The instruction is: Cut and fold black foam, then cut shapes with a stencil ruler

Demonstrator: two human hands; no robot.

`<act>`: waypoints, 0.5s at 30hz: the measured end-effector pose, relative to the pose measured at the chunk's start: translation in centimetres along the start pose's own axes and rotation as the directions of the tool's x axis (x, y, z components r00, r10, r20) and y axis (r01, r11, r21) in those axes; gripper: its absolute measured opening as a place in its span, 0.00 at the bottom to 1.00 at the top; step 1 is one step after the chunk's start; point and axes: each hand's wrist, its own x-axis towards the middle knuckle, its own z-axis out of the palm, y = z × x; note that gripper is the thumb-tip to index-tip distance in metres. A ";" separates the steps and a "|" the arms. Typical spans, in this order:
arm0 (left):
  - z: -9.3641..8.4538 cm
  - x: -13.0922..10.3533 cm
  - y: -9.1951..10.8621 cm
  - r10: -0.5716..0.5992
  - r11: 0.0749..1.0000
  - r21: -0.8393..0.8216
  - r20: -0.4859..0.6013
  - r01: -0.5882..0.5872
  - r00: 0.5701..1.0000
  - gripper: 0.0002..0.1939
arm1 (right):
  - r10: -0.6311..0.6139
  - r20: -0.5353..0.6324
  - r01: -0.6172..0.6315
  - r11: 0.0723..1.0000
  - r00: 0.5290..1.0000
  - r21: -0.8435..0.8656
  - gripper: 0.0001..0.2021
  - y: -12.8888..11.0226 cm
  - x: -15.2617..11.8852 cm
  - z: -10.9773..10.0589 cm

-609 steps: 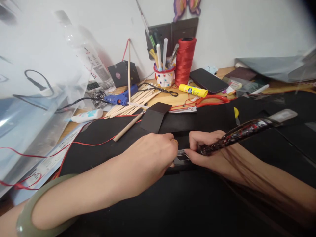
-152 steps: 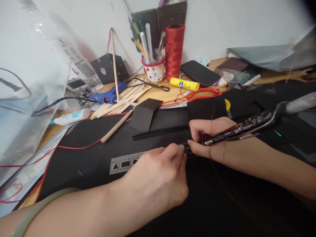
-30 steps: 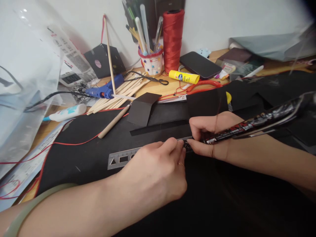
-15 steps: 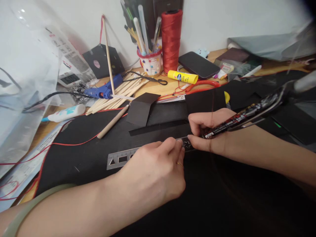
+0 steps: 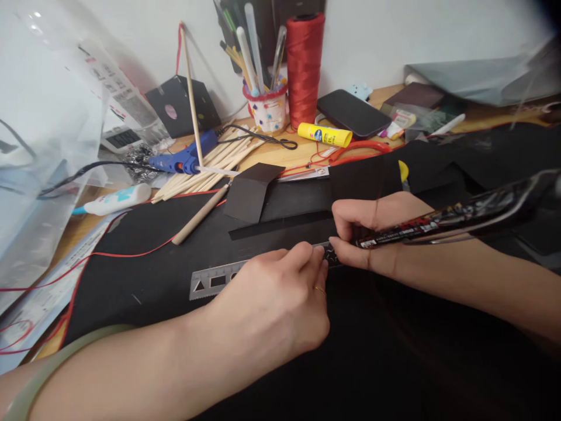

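My left hand [image 5: 280, 292] is closed, its bent fingers pressing a metal stencil ruler [image 5: 202, 283] flat against black material. Triangle and square cut-outs show at the ruler's left end; its middle is hidden under this hand. In my closed right hand [image 5: 372, 228] is a black patterned pen [image 5: 416, 227] with a long clip, leaning far over to the right. Its tip is hidden by the fingers, at the ruler's right end. Just beyond the ruler lie a dark strip [image 5: 280, 225] and a folded black paper piece [image 5: 252, 193].
A wooden-handled tool [image 5: 200, 215] lies left on the black mat [image 5: 144, 234]. Behind are a blue glue gun [image 5: 175, 161], wooden sticks [image 5: 214, 164], a pen cup [image 5: 268, 111], a red thread spool [image 5: 304, 70], a yellow glue stick [image 5: 324, 135] and a phone [image 5: 353, 114].
The pen's rear end has dropped, so the pen now leans flatter toward the right. My right hand has shifted slightly left. The left hand and the ruler stay almost where they were.
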 end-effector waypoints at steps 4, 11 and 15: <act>0.1 0.0 0.0 -0.004 1.000 -0.001 -0.009 0.004 1.000 0.12 | -0.012 -0.020 0.014 0.998 1.000 0.066 0.11 0.2 0.1 0.0; 0.2 0.1 0.0 -0.010 1.000 -0.007 -0.016 0.010 1.000 0.12 | -0.028 -0.048 0.035 0.986 0.998 0.165 0.11 0.4 0.0 0.2; 0.3 0.0 -0.1 -0.019 0.999 -0.047 -0.026 0.017 0.999 0.13 | -0.033 -0.231 0.063 0.991 0.972 0.120 0.11 0.7 0.1 -0.6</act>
